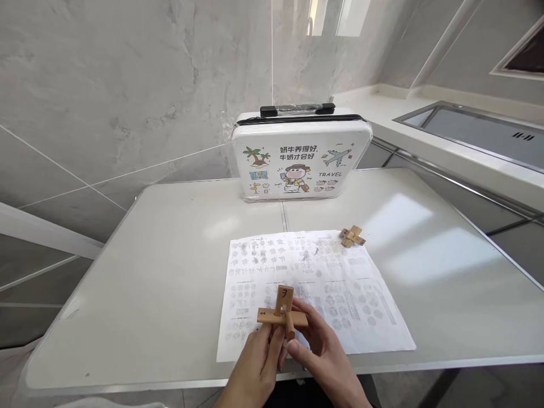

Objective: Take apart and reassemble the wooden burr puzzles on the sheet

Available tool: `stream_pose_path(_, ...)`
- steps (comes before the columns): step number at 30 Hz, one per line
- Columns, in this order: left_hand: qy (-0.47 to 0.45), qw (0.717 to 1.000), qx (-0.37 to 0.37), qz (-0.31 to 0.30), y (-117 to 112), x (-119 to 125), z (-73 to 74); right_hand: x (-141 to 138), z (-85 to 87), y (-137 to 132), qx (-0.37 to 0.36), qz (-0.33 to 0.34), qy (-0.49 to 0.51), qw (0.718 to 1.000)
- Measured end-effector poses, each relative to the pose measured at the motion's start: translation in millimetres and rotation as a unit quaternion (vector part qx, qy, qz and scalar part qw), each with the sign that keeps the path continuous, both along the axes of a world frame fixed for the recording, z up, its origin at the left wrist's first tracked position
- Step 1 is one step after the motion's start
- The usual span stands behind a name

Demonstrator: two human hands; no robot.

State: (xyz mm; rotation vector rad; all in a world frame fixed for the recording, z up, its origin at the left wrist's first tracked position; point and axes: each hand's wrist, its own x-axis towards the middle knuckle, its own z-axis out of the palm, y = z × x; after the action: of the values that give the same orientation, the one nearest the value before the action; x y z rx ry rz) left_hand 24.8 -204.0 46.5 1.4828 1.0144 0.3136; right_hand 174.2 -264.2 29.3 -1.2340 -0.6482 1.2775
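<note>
Near the table's front edge, a partly joined wooden burr puzzle (284, 310) is held up over the lower part of a printed sheet. Its interlocking sticks cross one another, with a handwritten 3 on the upright stick and a 2 on the left end. My left hand (257, 357) grips it from below, thumb and fingers closed at its underside. My right hand (321, 343) curls around its right side, fingers behind and thumb near the lower stick. The printed sheet (306, 272) carries rows of small puzzle diagrams, too faint to read.
A second wooden burr puzzle (352, 236) sits at the sheet's upper right corner. A white carry case (304, 156) with cartoon prints, wrapped in plastic, stands at the back of the white table (161, 283). Behind it is a grey wall; a counter (365, 107) with a sink is at right.
</note>
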Motion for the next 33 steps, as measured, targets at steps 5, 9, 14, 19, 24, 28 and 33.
stream_pose_path(5,-0.01,1.0,-0.005,-0.022,4.8,-2.3,4.3,13.1,-5.7,1.4,0.024,0.067,-0.014,0.997)
stream_pose_path(9,-0.028,0.999,0.006,-0.026,6.5,0.4,12.5,17.1,-8.9,-0.8,0.006,0.074,-0.025,0.997)
stream_pose_path(14,-0.04,0.998,0.016,-0.041,0.9,3.5,13.8,17.0,-6.0,-3.5,-0.007,0.07,-0.016,0.997)
stream_pose_path(19,-0.015,0.999,-0.006,-0.038,-5.1,4.9,8.5,17.7,-0.2,-2.9,-0.027,0.057,-0.002,0.998)
stream_pose_path(24,-0.035,0.999,0.004,-0.018,-4.5,9.2,7.3,18.7,1.6,-4.1,-0.026,0.025,0.009,0.999)
stream_pose_path(28,-0.026,1.0,0.018,0.002,-4.3,8.1,2.5,38.8,-1.1,-6.0,-0.05,-0.031,-0.026,0.998)
stream_pose_path(33,0.049,0.997,0.054,-0.005,3.8,-2.6,-0.7,92.6,-6.1,-6.5,-0.073,-0.14,-0.134,0.978)
